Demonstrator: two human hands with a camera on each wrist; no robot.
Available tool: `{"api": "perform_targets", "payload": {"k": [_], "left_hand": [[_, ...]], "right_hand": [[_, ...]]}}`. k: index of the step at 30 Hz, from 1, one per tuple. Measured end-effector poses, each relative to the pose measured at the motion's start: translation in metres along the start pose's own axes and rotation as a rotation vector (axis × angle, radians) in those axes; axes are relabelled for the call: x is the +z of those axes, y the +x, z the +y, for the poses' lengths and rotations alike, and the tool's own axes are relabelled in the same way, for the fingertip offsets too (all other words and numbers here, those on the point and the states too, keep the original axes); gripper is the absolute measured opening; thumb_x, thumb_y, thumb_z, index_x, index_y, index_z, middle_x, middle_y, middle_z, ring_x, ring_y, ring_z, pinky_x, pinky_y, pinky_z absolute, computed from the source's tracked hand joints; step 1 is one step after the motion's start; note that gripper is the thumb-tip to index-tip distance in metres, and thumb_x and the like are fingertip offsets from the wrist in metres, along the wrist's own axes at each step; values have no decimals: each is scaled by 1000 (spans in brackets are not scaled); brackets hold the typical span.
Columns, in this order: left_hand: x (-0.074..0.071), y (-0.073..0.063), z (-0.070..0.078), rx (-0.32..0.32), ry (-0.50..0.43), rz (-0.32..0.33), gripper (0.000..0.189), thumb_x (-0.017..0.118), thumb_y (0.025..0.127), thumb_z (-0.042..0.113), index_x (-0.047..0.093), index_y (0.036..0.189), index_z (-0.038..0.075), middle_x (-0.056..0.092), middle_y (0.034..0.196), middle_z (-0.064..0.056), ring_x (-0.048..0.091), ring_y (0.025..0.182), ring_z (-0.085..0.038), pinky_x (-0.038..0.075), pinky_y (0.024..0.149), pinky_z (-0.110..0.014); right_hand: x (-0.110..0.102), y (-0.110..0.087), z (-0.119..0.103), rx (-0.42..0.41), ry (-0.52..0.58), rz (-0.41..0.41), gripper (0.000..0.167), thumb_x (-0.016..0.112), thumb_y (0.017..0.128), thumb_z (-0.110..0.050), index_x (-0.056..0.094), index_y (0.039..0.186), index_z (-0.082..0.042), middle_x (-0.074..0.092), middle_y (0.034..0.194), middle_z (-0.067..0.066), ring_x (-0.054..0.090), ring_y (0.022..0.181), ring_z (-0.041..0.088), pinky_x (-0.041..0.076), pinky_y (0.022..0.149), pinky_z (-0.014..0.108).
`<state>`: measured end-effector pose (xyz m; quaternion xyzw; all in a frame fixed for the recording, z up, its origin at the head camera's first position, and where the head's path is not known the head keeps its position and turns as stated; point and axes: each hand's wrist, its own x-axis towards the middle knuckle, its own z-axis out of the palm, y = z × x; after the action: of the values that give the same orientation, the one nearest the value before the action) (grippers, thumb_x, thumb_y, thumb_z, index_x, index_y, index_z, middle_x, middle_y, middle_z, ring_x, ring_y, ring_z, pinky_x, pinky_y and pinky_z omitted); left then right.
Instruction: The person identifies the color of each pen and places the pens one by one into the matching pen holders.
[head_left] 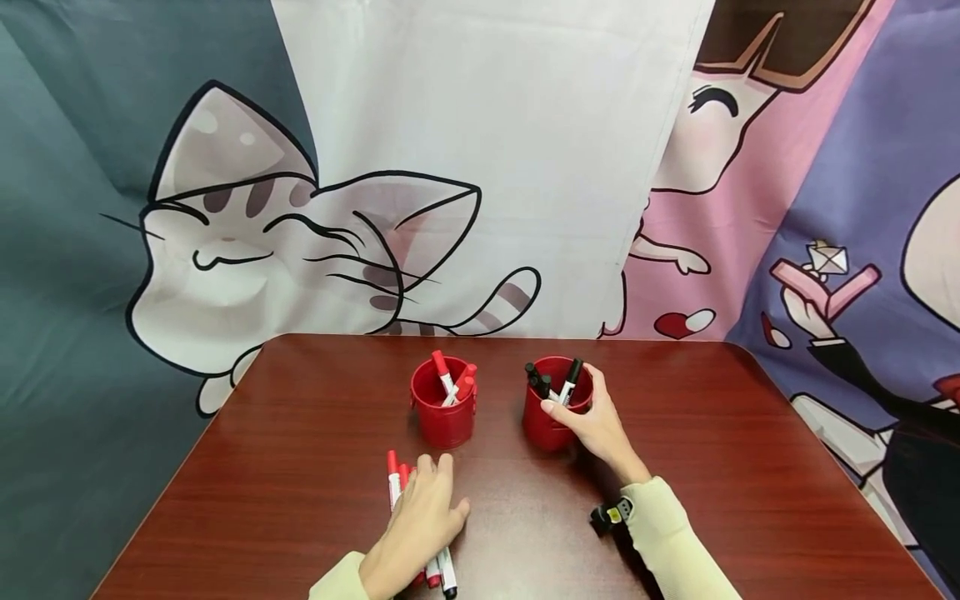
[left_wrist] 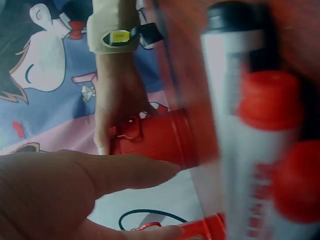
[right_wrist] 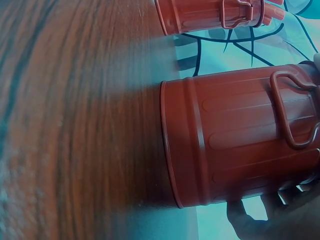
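Note:
My left hand (head_left: 423, 512) is over a loose bunch of whiteboard markers (head_left: 393, 483) on the table, its fingers nearly straight and the thumb held out to the side. In the left wrist view, red caps and one black end of these markers (left_wrist: 270, 105) stand beside the hand, apart from the thumb. My right hand (head_left: 606, 429) grips a small red bucket (head_left: 542, 429) by its upper side, thumb at the rim. Black-capped markers (head_left: 572, 379) lean inside that bucket. The right wrist view shows the bucket's wall and wire handle (right_wrist: 285, 110), with fingertips under its side.
Another red bucket (head_left: 444, 425) stands to the left, holding several red-capped markers (head_left: 442, 367). Both buckets are toward the far edge of the brown wooden table (head_left: 300, 433). Behind hangs a cloth (head_left: 487, 100) printed with cartoon figures. A black strap device (head_left: 609, 517) sits on my right wrist.

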<state>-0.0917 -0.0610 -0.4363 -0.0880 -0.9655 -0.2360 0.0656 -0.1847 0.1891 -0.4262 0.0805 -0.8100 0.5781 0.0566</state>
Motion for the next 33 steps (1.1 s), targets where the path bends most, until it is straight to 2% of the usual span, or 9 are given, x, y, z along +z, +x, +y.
{"api": "perform_targets", "payload": {"k": [6,14,20,28,33], "left_hand": [[6,-5,-5,-28,63,-16,37,76,65,16,53,90,1,48,76,-14,53,56,-26,46,50,-38],[12,-8,-5,15,127,76,33,75,61,8,49,81,2,46,70,-12,54,55,-28,43,44,-37],[14,-10,-3,47,173,120,31,71,59,5,46,78,2,47,65,-11,53,50,-29,41,40,-37],[19,-10,-5,74,141,109,25,68,60,4,48,74,0,51,61,-10,55,49,-28,43,42,-37],[19,-9,-6,76,89,76,21,66,58,2,50,71,0,52,59,-10,54,47,-27,42,41,-36]], "right_hand": [[-1,1,1,-13,7,-3,75,74,77,-23,28,135,-9,46,125,19,47,110,28,44,88,40],[0,1,2,-16,16,-5,75,74,77,-24,29,135,-10,47,124,19,47,110,28,44,88,41],[-1,0,2,-19,19,1,75,74,77,-23,29,135,-9,46,124,21,47,109,28,44,88,41],[-2,0,2,-20,11,2,74,74,77,-23,29,135,-9,47,123,17,47,109,28,44,87,40],[-2,0,2,-25,16,-2,75,74,77,-22,29,135,-9,47,124,19,47,110,28,44,88,40]]}}
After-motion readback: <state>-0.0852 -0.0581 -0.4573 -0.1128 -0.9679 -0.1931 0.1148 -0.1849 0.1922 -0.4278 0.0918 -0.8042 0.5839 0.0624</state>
